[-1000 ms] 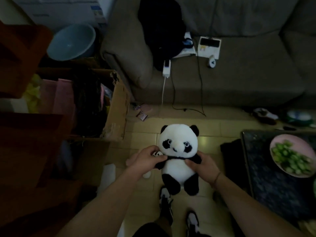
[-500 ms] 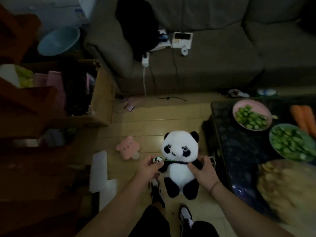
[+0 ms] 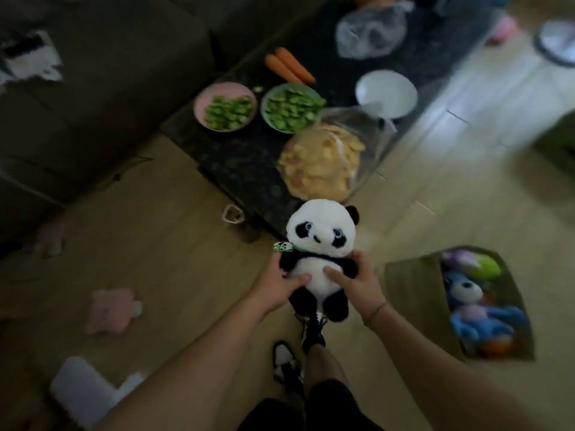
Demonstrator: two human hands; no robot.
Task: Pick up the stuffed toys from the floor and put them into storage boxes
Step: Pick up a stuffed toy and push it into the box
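Beside panda [image 3: 320, 244] now: toy-filled box [image 3: 413, 293]

The panda toy [image 3: 320, 244] at centre frame is white with black ears, eye patches, arms and legs, and carries a green tag at its neck. Upper centre, the surface [image 3: 242, 157] is black and speckled; on it, a pink bowl [image 3: 225, 105] and a green bowl [image 3: 291, 107] hold green pieces beside two orange carrots [image 3: 289, 65]. A pink toy [image 3: 110, 309] lies lower left on the tan floor [image 3: 174, 244]. At right, a brown box [image 3: 413, 293] holds a blue toy [image 3: 479, 312].
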